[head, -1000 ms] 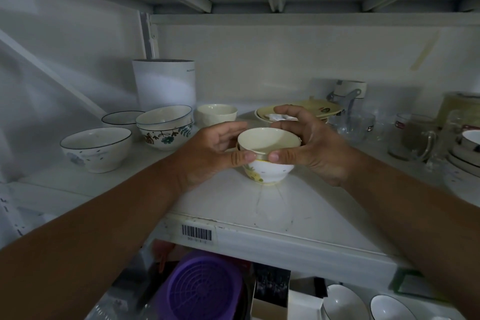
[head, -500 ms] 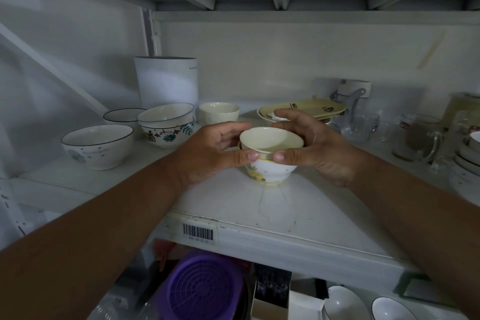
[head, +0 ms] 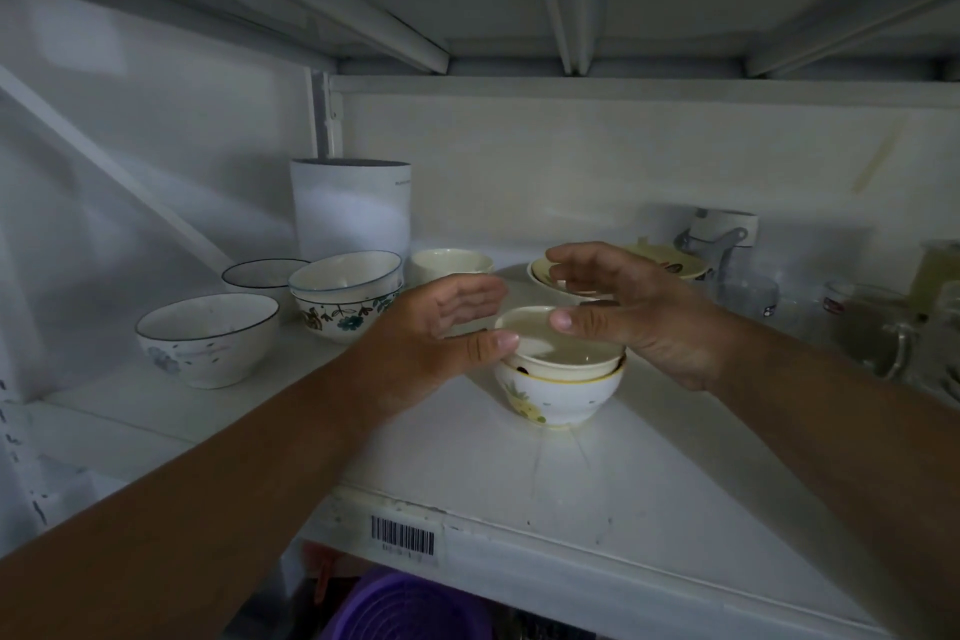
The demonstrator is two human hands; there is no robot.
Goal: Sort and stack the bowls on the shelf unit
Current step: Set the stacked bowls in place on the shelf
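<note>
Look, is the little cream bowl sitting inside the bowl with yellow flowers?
Yes, the cream bowl is nested in the yellow-flowered bowl, its rim poking out above the lower bowl's rim.

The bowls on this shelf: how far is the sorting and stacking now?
Done: a cream bowl sits nested in the yellow-flowered bowl, and a blue-rimmed bowl in the floral bowl. In hand: nothing; the left hand and right hand are open beside the cream bowl. Left: the single grey-flowered bowl, dark-rimmed bowl and small cream bowl.
</note>
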